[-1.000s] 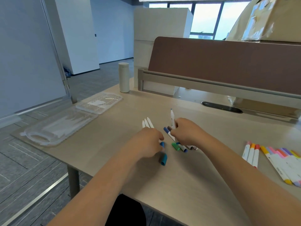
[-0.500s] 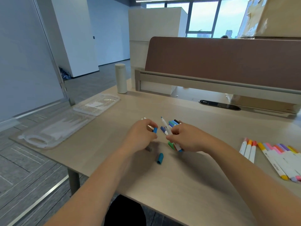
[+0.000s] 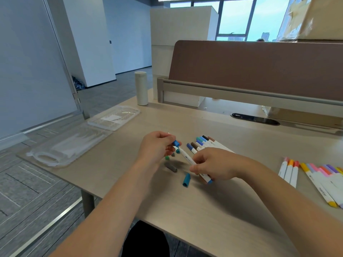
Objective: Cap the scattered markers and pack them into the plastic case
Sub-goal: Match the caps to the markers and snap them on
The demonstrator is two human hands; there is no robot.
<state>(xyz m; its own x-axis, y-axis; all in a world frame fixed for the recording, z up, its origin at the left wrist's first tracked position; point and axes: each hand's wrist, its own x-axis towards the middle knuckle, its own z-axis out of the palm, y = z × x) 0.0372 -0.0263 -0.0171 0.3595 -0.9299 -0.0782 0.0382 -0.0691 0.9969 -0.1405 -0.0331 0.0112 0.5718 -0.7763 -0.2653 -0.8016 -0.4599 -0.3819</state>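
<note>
White-barrelled and uncapped at its upper end, the marker [image 3: 187,158] sits pinched low on its barrel in my right hand [image 3: 213,165], tilted up toward my left hand [image 3: 157,147], so the tip meets the blue cap [image 3: 176,143] that my left fingers grip. I hold the two this way to press the cap straight on. Around the marker on the table [image 3: 213,210], a teal cap [image 3: 186,179] and a grey cap [image 3: 170,166] lie loose just below it; capped markers [image 3: 202,143] lie in a row just behind it, and more capped ones [image 3: 315,175] lie well off to its right. Well to its left the clear plastic case [image 3: 74,143] lies open, with no markers that I can see inside.
</note>
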